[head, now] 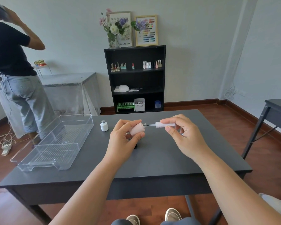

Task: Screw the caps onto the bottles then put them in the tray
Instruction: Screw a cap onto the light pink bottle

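Left hand (125, 135): clamped around pink bottle (137, 129), held on its side above the table (161, 159), neck toward the right.
Right hand (182, 132): pinching the cap (165, 124), brush tip just at the neck.
Advice: keep cap and neck on one line, slide straight in, then twist gently.
White bottle (104, 126): upright, uncapped, near the tray (58, 142).
Tray: holding no bottles yet.

We noted a matt, smooth dark-grey table (152, 161). The tray (39, 153) was clear glossy plastic with a ribbed floor. The pink bottle (137, 129) looked matt and smooth; its cap (162, 124) appeared pale satin plastic. The white bottle (104, 126) showed a glossy body and a metallic-looking threaded neck. The floor (234, 127) was polished reddish wood.
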{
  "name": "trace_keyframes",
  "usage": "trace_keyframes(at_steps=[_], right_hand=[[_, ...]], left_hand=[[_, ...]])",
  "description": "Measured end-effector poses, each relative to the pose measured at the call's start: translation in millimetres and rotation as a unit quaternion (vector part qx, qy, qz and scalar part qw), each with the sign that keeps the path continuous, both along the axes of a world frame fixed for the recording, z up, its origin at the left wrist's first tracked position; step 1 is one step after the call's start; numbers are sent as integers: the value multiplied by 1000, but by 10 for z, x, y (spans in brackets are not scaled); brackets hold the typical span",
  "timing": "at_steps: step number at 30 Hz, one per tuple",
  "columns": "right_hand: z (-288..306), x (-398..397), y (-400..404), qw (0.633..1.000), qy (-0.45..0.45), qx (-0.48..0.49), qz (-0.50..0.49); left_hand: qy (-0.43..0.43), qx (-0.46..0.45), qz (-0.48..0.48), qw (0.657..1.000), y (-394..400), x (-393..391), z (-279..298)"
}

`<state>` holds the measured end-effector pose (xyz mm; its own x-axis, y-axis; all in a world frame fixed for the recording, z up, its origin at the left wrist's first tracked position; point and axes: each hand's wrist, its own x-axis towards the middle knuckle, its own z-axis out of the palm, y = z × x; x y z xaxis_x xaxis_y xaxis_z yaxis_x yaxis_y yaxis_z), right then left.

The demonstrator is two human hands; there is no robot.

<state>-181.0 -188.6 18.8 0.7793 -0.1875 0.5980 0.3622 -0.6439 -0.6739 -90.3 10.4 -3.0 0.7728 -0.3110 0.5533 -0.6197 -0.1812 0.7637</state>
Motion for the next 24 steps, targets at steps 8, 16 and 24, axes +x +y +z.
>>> trace_keyframes(at_steps=[8, 16, 24], right_hand=[[46, -26, 10, 999, 17, -7, 28], [12, -44, -10, 999, 30, -30, 33], [18, -38, 40, 995, 20, -97, 25]], left_hand=[[-14, 27, -39, 999, 40, -13, -30], [-16, 20, -66, 997, 38, -37, -66], [-25, 46, -78, 996, 9, -98, -64]])
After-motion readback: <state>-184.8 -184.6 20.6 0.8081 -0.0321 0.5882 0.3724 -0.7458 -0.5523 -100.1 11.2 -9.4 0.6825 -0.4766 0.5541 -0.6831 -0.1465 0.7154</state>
